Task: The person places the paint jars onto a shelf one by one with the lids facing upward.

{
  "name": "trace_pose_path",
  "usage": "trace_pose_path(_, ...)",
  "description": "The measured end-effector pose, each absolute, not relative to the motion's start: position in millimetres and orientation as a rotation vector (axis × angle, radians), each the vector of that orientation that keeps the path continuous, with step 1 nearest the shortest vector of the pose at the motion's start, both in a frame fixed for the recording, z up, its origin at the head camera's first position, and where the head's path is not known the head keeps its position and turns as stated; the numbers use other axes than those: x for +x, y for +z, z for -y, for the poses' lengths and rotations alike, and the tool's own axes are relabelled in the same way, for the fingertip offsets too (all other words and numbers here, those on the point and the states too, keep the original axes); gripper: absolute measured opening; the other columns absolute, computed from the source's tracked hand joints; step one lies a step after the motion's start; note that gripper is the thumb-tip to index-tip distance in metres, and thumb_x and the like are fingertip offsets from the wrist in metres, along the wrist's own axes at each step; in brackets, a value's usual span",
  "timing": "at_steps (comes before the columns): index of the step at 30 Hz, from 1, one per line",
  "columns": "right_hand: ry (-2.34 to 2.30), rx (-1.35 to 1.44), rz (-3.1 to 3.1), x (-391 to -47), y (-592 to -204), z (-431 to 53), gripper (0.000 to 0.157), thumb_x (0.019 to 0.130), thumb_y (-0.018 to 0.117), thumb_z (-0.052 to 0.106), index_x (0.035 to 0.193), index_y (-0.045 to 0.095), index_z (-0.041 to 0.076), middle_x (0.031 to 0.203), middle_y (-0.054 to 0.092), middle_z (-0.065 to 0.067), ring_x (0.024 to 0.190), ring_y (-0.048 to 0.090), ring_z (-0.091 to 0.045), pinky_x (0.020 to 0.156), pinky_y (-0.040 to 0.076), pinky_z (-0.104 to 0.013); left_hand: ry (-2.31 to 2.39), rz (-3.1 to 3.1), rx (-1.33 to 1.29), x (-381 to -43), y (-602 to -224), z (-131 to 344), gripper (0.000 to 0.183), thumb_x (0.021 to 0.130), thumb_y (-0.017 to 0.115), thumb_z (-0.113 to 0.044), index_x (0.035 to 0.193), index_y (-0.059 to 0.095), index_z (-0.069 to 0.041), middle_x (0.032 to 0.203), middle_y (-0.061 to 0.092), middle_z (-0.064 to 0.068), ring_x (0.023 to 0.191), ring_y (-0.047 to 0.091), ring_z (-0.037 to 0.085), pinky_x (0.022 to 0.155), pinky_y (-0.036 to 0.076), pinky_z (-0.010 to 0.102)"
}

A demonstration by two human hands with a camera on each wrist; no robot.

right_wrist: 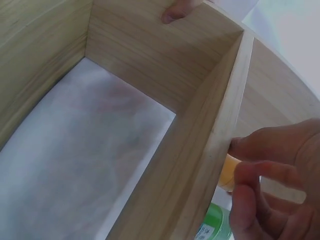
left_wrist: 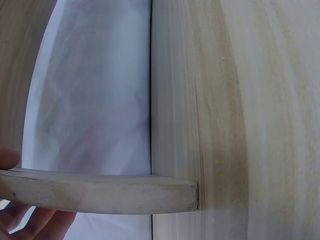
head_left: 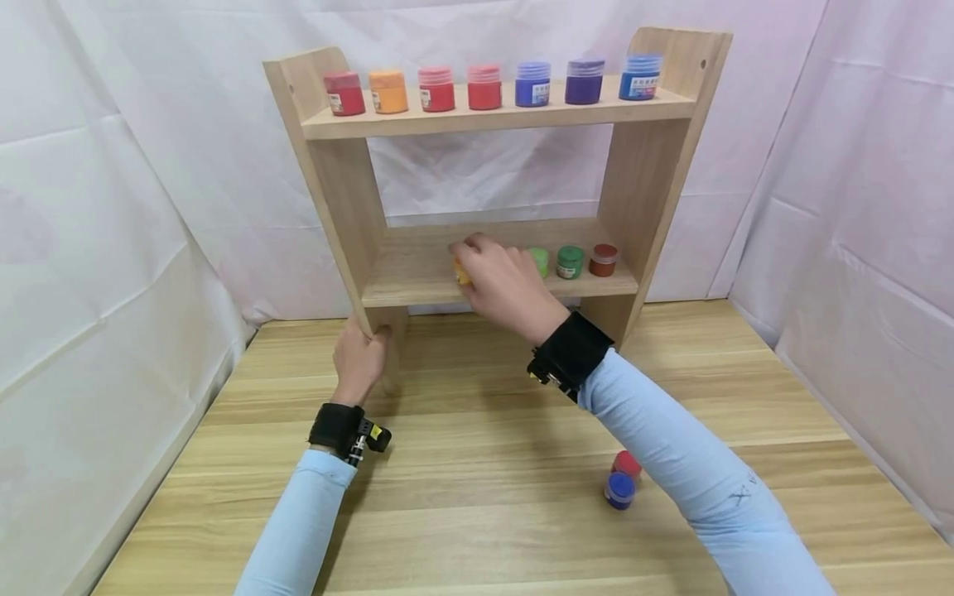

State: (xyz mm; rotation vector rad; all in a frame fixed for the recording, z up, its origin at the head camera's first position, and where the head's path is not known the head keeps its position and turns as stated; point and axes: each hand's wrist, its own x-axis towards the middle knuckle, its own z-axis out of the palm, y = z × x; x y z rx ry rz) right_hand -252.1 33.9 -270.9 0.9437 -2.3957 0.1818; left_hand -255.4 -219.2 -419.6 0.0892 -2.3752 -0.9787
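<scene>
A two-tier wooden shelf (head_left: pixel 499 285) stands against a white cloth. My right hand (head_left: pixel 503 285) reaches to its lower board and holds a small orange paint jar (head_left: pixel 461 271) with curled fingers. In the right wrist view the orange jar (right_wrist: pixel 227 172) is partly covered by those fingers, and the thumb is right at the board's edge. A light green jar (head_left: pixel 540 261), a dark green jar (head_left: pixel 570 262) and a brownish-red jar (head_left: pixel 603 260) sit to the right on that board. Low down, my left hand (head_left: pixel 359 358) grips the shelf's left side panel (left_wrist: pixel 100 194), thumb and fingers on opposite faces.
Several lidded jars line the top board (head_left: pixel 477 122), among them a red jar (head_left: pixel 437 89) and a blue jar (head_left: pixel 640 78). On the wooden table (head_left: pixel 462 497), another red jar (head_left: pixel 627 463) and blue jar (head_left: pixel 619 490) stand by my right forearm. White cloth (head_left: pixel 112 248) surrounds the table.
</scene>
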Motion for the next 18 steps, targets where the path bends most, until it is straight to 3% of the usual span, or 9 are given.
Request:
trace_pose_path(8,0.286,1.099,2.236,-240.6,-282.1,-58.5,0.032,0.081,0.067,0.015,0.113,0.063,0.01,0.115,0.055,-0.009,0.045,0.04,-0.01,0.039,0.032,-0.025,-0.989,2.365,0.072,-255.7,-418.8,217.6,0.026,0.085,0.056,-0.019,0.108,0.059,-0.008,0.103,0.064,0.01,0.085,0.06,0.028,0.062,0.044,0.045)
trace_pose_path(14,0.413,1.184,2.164,-228.4,-292.6,-86.7,0.009,0.082,0.064,0.014,0.09,0.067,0.014,0.091,0.056,0.004,0.056,0.044,-0.004,0.044,0.034,-0.022,-0.987,2.364,0.075,-255.1,-418.4,217.9,0.026,0.085,0.057,-0.019,0.109,0.059,-0.008,0.103,0.064,0.01,0.084,0.06,0.028,0.062,0.044,0.046)
trace_pose_path(18,0.463,1.229,2.198,-225.4,-300.6,-105.7,0.004,0.082,0.064,0.013,0.082,0.065,0.017,0.08,0.056,0.01,0.061,0.047,-0.001,0.05,0.038,-0.02,-0.988,2.367,0.08,-254.3,-418.6,219.1,0.026,0.085,0.056,-0.019,0.108,0.059,-0.009,0.103,0.064,0.01,0.085,0.06,0.028,0.064,0.043,0.047)
